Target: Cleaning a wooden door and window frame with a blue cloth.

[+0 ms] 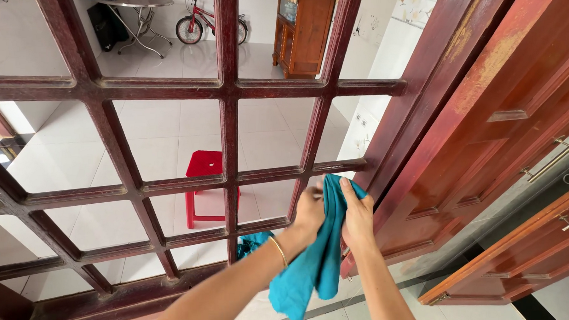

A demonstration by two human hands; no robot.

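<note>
Step in hand: wiping the dark red wooden door grille (pixel 227 88), judging by the cloth gathered against its lower right panes.
Left hand (pixel 309 212): grip pressed together, bunching the teal cloth (pixel 315 262) near a grille bar; a thin gold bangle (pixel 279 250) sits on the wrist.
Right hand (pixel 357 214): fingers laid flat over the cloth's upper edge, pinning it just beside the door frame (pixel 425 89); grip not closed.
Cloth position: held between both hands, upper part at the grille, the rest hanging loose below the forearms.
Next move, as judged: calls for a firmer fold, then steady pressure along the narrow bars.
Materials: grille and frame varnished wood, worn and scuffed; cloth soft, limp woven fabric.
Beyond the grille: glossy white floor tiles (pixel 153 130), a red plastic stool (pixel 203 189).
</note>
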